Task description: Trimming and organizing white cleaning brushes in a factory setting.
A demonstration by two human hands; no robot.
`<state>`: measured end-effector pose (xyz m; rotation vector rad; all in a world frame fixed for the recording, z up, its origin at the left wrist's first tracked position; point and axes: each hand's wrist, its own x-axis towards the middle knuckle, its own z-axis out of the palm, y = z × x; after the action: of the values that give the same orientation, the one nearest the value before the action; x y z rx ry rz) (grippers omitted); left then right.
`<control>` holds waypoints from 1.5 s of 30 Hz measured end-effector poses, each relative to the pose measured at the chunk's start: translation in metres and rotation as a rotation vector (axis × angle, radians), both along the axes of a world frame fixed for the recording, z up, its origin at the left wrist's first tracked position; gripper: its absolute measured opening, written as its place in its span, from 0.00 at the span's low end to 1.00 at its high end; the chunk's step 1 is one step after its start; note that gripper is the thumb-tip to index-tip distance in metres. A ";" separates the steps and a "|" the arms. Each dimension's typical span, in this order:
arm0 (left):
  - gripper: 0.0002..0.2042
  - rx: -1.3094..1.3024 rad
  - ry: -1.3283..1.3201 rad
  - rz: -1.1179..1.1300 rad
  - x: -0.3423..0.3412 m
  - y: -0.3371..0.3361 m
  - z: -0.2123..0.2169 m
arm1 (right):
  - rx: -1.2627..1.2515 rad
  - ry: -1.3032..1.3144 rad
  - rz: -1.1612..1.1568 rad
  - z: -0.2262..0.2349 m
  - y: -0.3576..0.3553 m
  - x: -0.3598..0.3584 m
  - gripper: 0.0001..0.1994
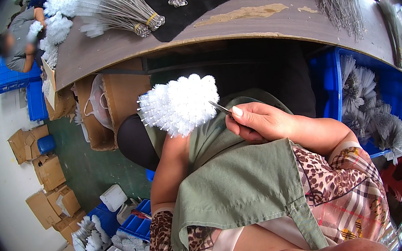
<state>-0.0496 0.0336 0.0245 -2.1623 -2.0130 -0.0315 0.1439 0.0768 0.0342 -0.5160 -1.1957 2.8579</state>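
A dense bundle of white-bristled brushes [179, 105] is held up over my lap, bristle ends facing up. My left forearm [169, 171] runs up to its underside. The bundle covers my left hand and its fingers, but the hand appears closed around it from below. My right hand [255, 120] pinches a slim dark pair of tweezers [221, 108] between thumb and fingers. The tips of the tweezers reach the right edge of the bristles. A green apron [242, 185] covers my lap.
Ahead is a brown worktable [118, 48] with bundled wire-handled brushes [123, 10] on a black cloth [211, 0]. A blue crate [328, 86] of brushes stands at right. Cardboard boxes [47, 172] line the left wall. Another person [22, 36] sits at far left.
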 end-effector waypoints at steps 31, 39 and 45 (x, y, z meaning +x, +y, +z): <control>0.10 -0.039 -1.248 -0.136 -0.036 -0.011 -0.089 | 0.907 0.119 -0.532 -0.030 0.036 -0.030 0.24; 0.24 -0.128 -1.648 -0.028 -0.019 -0.021 -0.049 | 0.280 0.195 -0.567 -0.030 0.045 -0.030 0.11; 0.23 -0.286 -2.180 0.328 0.000 -0.042 -0.025 | 0.417 0.250 -0.591 -0.020 0.064 -0.043 0.11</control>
<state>-0.0500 -0.0081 -0.0010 -1.3784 -2.8220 -3.2561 0.1013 0.1403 0.0141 -0.3923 -1.2765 2.0444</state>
